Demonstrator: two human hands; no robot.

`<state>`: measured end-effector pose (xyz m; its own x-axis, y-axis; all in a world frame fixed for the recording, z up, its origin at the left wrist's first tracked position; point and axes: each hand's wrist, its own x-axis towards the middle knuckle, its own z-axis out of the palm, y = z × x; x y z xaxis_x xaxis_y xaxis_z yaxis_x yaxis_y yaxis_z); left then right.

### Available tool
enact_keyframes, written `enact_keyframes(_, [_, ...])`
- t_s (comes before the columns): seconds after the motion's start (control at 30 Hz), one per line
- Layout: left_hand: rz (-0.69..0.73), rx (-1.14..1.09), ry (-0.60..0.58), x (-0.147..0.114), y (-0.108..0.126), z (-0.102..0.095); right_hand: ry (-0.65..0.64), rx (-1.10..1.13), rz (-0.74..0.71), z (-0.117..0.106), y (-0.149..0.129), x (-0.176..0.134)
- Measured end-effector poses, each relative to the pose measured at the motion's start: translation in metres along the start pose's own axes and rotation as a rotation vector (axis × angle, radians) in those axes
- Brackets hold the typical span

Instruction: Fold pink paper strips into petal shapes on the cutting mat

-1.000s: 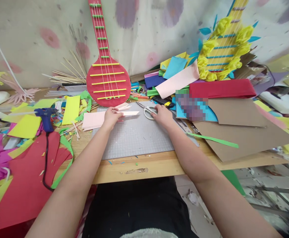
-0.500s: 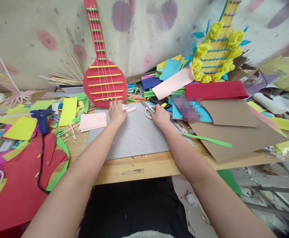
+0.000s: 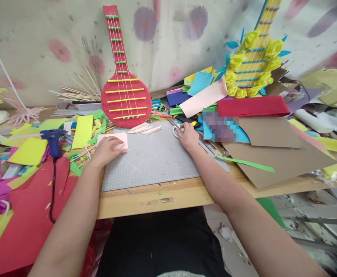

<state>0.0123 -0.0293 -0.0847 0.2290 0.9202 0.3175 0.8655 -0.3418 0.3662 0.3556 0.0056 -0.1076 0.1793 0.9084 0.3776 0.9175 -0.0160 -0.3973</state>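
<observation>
My left hand is at the left edge of the grey cutting mat, its fingers bent over a small stack of pale pink paper. Part of the stack is hidden under that hand. At the mat's upper right, my right hand has its fingers around the white handles of a pair of scissors; the blades point up and left. Several cut pink paper petals lie at the top of the mat, between the two hands.
A red paper lute leans upright behind the mat. Leftward are a blue glue gun and red sheets. On the right lie brown cardboard and a green strip; a yellow flowered instrument stands behind.
My left hand has moved left and nearer, from the pink petals to the paper stack, leaving the petals on the mat. My right hand stays at the scissors. The view has shifted slightly.
</observation>
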Motion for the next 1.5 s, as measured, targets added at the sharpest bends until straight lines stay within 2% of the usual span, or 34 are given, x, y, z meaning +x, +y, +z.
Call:
enact_keyframes(0.2, [-0.110, -0.130, -0.063, -0.001, -0.008, 0.005, -0.006, 0.033, -0.015, -0.002, -0.001, -0.003])
enact_keyframes(0.37, [-0.233, -0.156, -0.032, -0.002, -0.006, 0.002, -0.001, 0.060, -0.039, -0.003, -0.001, -0.002])
enact_keyframes(0.5, [-0.217, -0.085, 0.049, -0.001, -0.007, 0.001, -0.001, 0.074, -0.036, -0.003, -0.002, -0.002])
enact_keyframes(0.67, [-0.269, -0.039, 0.001, 0.002, -0.007, 0.004, -0.012, 0.082, -0.023, -0.002, -0.001, -0.002])
enact_keyframes(0.77, [-0.298, -0.013, 0.039, 0.001, -0.007, 0.004, -0.004, 0.086, -0.012, 0.000, 0.000, -0.001])
enact_keyframes(0.93, [-0.265, -0.034, 0.022, -0.001, -0.009, 0.004, 0.001, 0.103, -0.014, -0.001, 0.000, -0.001])
enact_keyframes(1.13, [-0.297, -0.170, 0.121, -0.001, -0.014, 0.003, -0.001, 0.112, -0.008, -0.001, 0.001, 0.000])
enact_keyframes(1.33, [-0.392, -0.247, 0.209, 0.001, -0.013, 0.005, 0.003, 0.120, -0.014, -0.002, 0.000, -0.001])
enact_keyframes(1.5, [-0.372, -0.314, 0.234, 0.001, -0.014, 0.008, -0.014, 0.113, -0.004, -0.004, -0.002, -0.001])
